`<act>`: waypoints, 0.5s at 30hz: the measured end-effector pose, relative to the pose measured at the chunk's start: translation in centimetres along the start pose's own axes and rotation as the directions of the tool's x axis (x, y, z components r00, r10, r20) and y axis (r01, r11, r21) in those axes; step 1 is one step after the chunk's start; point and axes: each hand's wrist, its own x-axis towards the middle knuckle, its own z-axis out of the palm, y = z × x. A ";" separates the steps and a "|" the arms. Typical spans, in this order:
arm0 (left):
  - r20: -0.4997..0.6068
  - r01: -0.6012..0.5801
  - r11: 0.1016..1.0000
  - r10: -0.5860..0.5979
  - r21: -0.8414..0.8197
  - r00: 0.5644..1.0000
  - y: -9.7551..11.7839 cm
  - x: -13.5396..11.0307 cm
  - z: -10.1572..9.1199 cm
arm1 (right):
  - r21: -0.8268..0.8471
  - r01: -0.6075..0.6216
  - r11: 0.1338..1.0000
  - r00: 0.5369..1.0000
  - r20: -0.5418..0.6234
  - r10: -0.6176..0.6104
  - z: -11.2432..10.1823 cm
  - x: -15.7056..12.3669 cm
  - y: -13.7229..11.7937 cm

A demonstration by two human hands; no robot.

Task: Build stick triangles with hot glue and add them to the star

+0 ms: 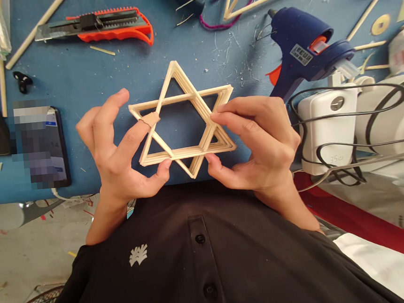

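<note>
Wooden sticks, pale and thin, form a six-pointed star (183,120) made of two overlapping triangles, each side several sticks thick; it is held just above a blue work table (75,82), close to the near edge and in front of the person's dark shirt. The left hand (116,147) pinches the star's left side: the thumb presses up under the lower bar, a bent finger wearing a tan bandage rests on the upper left crossing, and the other fingers are spread and lifted clear. The right hand (258,144) grips the right side, fingers curled over the right-hand point and thumb under the lower right edge. Both hands are partly closed on the frame, not clenched. The step in hand looks like checking or pressing the glued joints. Any further gluing would seem to call for freeing one hand, since a blue glue gun (302,48) lies on the table just beyond the right hand. Farther back lies an orange utility knife (106,25), with loose sticks and purple yarn near the far edge. A phone (42,142) lies to the left, and a white power adapter (327,126) with black cables sits to the right.
</note>
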 end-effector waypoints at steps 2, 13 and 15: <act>-0.011 -0.011 1.000 0.012 0.002 1.000 -0.1 -0.1 0.1 | -0.003 0.013 1.000 1.000 -0.011 -0.013 0.1 0.0 0.1; 0.020 -0.040 0.996 0.039 0.075 0.999 -0.1 0.2 -0.3 | 0.019 -0.030 0.999 1.000 -0.006 0.030 0.1 -0.1 -0.1; 0.036 -0.015 0.998 0.012 0.064 0.999 -0.1 0.2 -0.4 | 0.026 -0.025 0.999 1.000 -0.002 0.025 0.0 0.0 -0.2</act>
